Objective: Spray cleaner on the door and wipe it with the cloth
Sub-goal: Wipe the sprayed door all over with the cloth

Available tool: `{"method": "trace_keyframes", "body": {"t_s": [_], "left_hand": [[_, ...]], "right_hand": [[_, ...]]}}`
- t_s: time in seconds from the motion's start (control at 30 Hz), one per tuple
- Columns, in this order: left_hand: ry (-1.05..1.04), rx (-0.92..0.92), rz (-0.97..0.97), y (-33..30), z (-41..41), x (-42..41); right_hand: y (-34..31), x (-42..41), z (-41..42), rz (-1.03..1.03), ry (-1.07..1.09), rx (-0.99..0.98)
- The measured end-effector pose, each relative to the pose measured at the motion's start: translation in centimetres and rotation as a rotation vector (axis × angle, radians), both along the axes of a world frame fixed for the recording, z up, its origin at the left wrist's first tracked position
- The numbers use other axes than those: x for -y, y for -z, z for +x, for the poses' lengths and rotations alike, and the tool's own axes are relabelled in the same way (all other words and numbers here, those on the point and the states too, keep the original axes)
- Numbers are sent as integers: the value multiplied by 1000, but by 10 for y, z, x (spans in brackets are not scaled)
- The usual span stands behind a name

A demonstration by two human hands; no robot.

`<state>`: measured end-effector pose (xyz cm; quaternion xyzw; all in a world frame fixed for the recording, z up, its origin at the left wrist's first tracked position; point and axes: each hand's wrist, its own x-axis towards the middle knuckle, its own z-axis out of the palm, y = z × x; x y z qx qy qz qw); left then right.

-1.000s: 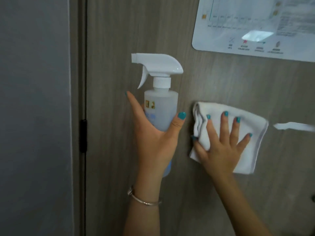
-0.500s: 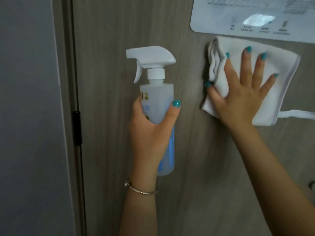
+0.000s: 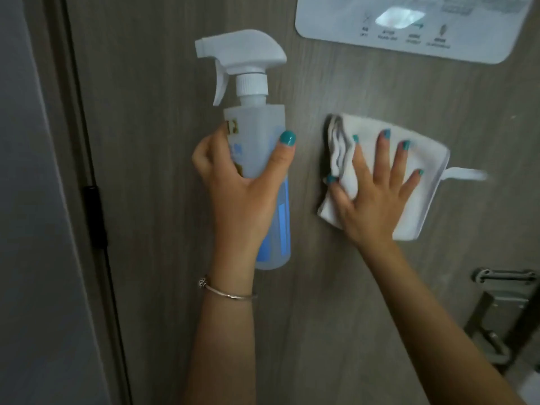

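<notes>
— How many cloths on the door (image 3: pixel 163 141)?
— One white cloth (image 3: pixel 420 200), under the right hand (image 3: pixel 377 197), fingers spread flat.
— And left of the cloth?
— One spray bottle (image 3: pixel 260 147), gripped upright by the left hand (image 3: pixel 242 194); one bracelet (image 3: pixel 228 292).

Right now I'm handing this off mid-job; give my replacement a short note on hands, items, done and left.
Left hand: gripping the translucent spray bottle with white trigger head, upright, no finger on the trigger.
Right hand: flat on the folded white cloth, pressing it to the grey wood-grain door, below the white laminated notice.
Done: wiping is under way.
Left: wipe the remaining door; respray if needed.
</notes>
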<state>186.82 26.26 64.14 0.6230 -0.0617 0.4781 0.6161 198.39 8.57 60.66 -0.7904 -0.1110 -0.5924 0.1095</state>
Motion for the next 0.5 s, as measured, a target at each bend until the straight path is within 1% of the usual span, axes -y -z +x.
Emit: {"method": "trace_keyframes", "body": {"t_s": [0.07, 0.1, 0.17, 0.23, 0.33, 0.43, 0.5], "left_hand": [[66, -10, 12, 0, -2, 8], [100, 3, 6, 1, -4, 13], [121, 33, -7, 3, -5, 20], [118, 45, -5, 8, -4, 29], [85, 21, -2, 17, -7, 49], [52, -13, -4, 21, -9, 73], [35, -40, 6, 22, -11, 92]], "right_hand": [[-56, 16, 2, -6, -9, 16], [-75, 22, 1, -20, 3, 15], [-86, 31, 5, -51, 21, 33], [-68, 33, 7, -85, 7, 62], [0, 42, 7, -138, -10, 53], [64, 62, 5, -276, 12, 30], [70, 72, 7, -330, 3, 41]]}}
